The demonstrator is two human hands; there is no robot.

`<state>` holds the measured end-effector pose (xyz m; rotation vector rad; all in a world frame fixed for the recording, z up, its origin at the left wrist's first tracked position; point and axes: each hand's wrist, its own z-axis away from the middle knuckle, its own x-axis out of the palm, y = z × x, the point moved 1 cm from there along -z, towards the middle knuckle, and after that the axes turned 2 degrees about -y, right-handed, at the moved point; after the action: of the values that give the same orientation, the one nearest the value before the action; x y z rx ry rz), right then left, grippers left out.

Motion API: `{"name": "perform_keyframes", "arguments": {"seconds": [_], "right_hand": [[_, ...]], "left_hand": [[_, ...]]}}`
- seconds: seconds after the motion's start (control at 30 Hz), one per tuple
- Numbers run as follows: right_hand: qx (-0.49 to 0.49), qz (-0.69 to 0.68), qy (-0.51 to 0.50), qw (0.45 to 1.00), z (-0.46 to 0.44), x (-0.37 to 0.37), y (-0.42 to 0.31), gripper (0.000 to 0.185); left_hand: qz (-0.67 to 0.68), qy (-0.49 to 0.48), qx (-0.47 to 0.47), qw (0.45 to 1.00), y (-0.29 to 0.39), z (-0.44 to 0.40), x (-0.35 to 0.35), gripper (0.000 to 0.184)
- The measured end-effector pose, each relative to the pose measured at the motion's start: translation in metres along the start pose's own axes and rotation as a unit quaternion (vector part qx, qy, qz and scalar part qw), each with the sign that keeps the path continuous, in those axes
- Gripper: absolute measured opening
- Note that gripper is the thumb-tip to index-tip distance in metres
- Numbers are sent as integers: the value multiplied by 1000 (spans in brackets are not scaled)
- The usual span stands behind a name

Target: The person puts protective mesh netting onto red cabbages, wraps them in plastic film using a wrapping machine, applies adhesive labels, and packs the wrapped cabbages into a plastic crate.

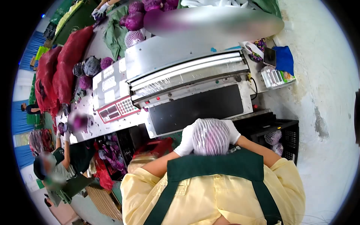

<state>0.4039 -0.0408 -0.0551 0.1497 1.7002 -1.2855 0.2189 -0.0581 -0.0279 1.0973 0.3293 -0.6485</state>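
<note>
Left grip point(186, 140), right grip point(232, 132) hold netted cabbage point(211, 137); roundish; long axis, heading unclear

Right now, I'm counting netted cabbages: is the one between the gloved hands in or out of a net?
In: white net strands cross the purple cabbage.

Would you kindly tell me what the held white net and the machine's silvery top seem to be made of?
White net: probably plastic foam, finish unclear; its pale strands look thick and stretched. Silvery top: likely metal, perhaps stainless steel, smooth with a soft sheen, judging by its pale reflections.
</note>
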Motion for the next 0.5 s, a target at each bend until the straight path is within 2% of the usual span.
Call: {"name": "perform_keyframes", "arguments": {"seconds": [0.03,0.07,0.1,0.13,0.17,0.2,0.23,0.27,0.3,0.33,0.37,0.4,0.43,0.47,0.5], "right_hand": [[-37,-55,42,997,-14,-16,-17,16],[-76,-109,82,988,-26,-24,-26,16],[18,-417,45,908,-28,-16,-34,18],[14,-416,48,908,-25,-11,-44,18],[69,-595,-41,800,-33,-2,-62,20],[77,-649,-75,753,-34,5,-75,22],[89,-697,-108,703,-34,12,-88,25],[89,-684,-103,717,-33,8,-95,28],[90,-670,-97,731,-33,4,-101,32],[91,-656,-92,744,-32,0,-107,35],[21,-551,-20,834,-41,-14,-115,37],[-28,-427,69,901,-45,-22,-118,38],[157,-730,-34,664,-41,-3,-92,39],[155,-723,1,673,-14,-5,-79,41],[202,-749,55,629,26,-34,-90,44]], "left_hand": [[-39,111,110,987,1,-1,-10,12],[-77,219,217,948,6,-1,-22,13],[-93,241,256,932,12,-3,-30,14],[-109,262,294,913,17,-3,-42,16],[-78,307,429,846,43,3,-80,15],[-67,234,514,823,56,5,-102,11],[83,61,495,863,61,3,-108,16],[224,-118,446,858,65,3,-110,27],[338,-349,245,839,65,8,-114,31],[363,-400,175,823,52,5,-109,26],[365,-399,147,828,56,2,-114,21],[362,-418,116,825,64,-6,-119,16],[363,-422,86,827,70,-14,-124,12],[361,-424,57,829,79,-15,-116,9],[358,-405,44,840,95,-17,-86,11]]}}
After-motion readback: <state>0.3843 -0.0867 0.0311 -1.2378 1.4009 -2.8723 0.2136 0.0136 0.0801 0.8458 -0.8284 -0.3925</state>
